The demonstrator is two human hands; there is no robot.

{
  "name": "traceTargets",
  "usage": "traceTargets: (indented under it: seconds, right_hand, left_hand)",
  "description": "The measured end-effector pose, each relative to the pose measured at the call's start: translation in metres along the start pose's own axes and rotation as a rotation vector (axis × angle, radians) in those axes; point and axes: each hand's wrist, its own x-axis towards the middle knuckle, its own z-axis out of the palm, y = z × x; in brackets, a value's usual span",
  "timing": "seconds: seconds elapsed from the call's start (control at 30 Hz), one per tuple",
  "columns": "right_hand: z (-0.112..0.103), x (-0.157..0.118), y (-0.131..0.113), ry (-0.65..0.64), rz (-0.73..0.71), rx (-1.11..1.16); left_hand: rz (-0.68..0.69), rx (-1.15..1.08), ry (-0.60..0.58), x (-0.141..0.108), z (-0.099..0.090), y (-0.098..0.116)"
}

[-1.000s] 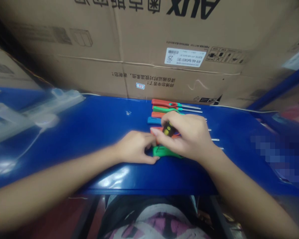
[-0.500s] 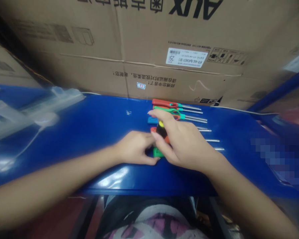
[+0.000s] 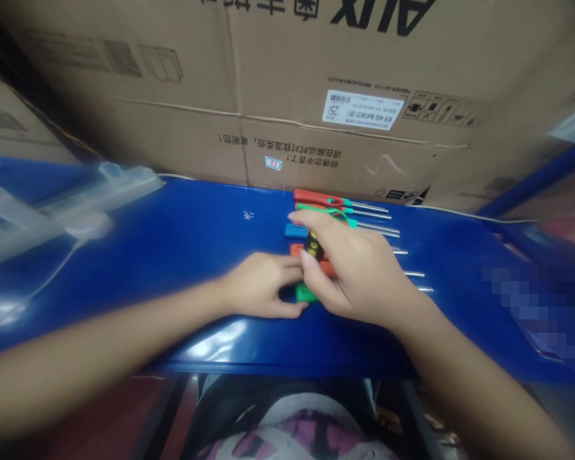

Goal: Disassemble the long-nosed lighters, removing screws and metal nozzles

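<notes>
**A green lighter [image 3: 306, 294] and a black and yellow tool [image 3: 313, 245] at a blue bench [image 3: 186, 223]**

The green lighter is bright and smooth, and it lies on the bench near the front edge. It is the closest one in a row of long lighters. I can only see the end of its handle, because the right hand [image 3: 359, 275] covers the rest. The left hand [image 3: 261, 284] is partly open in a loose curve, with its thumb and fingers on both sides of that green end. The right hand is curled, and its thumb and fingers pinch the tool. The tool is black with yellow spots, and it leans. Its tip is hidden, so I can't tell what it touches.

Past these are an orange lighter [image 3: 296, 250], a blue lighter [image 3: 294, 230] and, at the back, a red lighter [image 3: 313, 197]. Shiny silver tubes [image 3: 416, 274] stick out to the right. Behind stands a big brown box [image 3: 172, 140] with upside-down words.
</notes>
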Motion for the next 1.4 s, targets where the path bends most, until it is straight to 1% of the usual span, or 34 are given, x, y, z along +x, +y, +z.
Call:
traceTargets:
  seconds: [0.1,0.17,0.23,0.3,0.33,0.47,0.53,0.6,0.7,0.87,1.03,1.17,1.3,1.4]
  right_hand:
    - [0.001,-0.001,0.007,0.066,0.030,-0.028]
    - [-0.003,-0.001,0.011,0.030,0.063,0.050]
    - [-0.008,-0.001,0.014,-0.064,0.065,0.177]
    - [-0.013,-0.001,0.016,-0.135,0.055,0.243]
    - [-0.014,0.000,0.017,-0.140,0.053,0.243]
    - [-0.015,0.000,0.020,-0.087,0.046,0.259]
    - [-0.015,0.001,0.020,-0.111,0.020,0.295]
    - [-0.016,0.001,0.017,-0.151,0.012,0.285]
    - [-0.018,0.001,0.012,-0.165,0.040,0.250]
    - [-0.015,-0.001,0.008,-0.128,0.036,0.201]
    - [-0.011,-0.001,0.010,-0.031,0.027,0.138]
    - [-0.011,0.000,0.006,-0.067,0.040,0.104]
    - [-0.013,0.000,0.003,-0.033,0.030,0.093]
    - [-0.014,-0.001,0.003,-0.054,0.034,0.119]
  left_hand:
    - [0.004,0.022,-0.016,0.000,0.000,0.001]
    - [0.011,0.030,-0.025,0.000,0.000,0.001]
    - [0.008,0.027,-0.025,0.001,-0.001,0.002]
    - [-0.003,0.028,-0.029,0.001,-0.001,0.002]
    - [-0.004,0.031,-0.031,0.001,-0.001,0.002]
    - [-0.006,0.024,-0.046,0.001,-0.001,0.002]
    - [-0.018,0.019,-0.051,0.001,-0.001,0.002]
    - [-0.028,-0.002,-0.044,0.002,0.000,0.002]
    - [-0.027,-0.030,-0.028,0.002,0.000,0.001]
    - [-0.007,-0.015,-0.016,0.002,0.001,-0.001]
    - [-0.002,-0.023,-0.011,0.001,0.003,-0.002]
    - [-0.013,-0.057,-0.012,0.001,0.003,-0.003]
    - [-0.004,-0.065,-0.030,0.001,0.002,-0.004]
    - [0.000,-0.055,-0.031,0.002,0.002,-0.004]
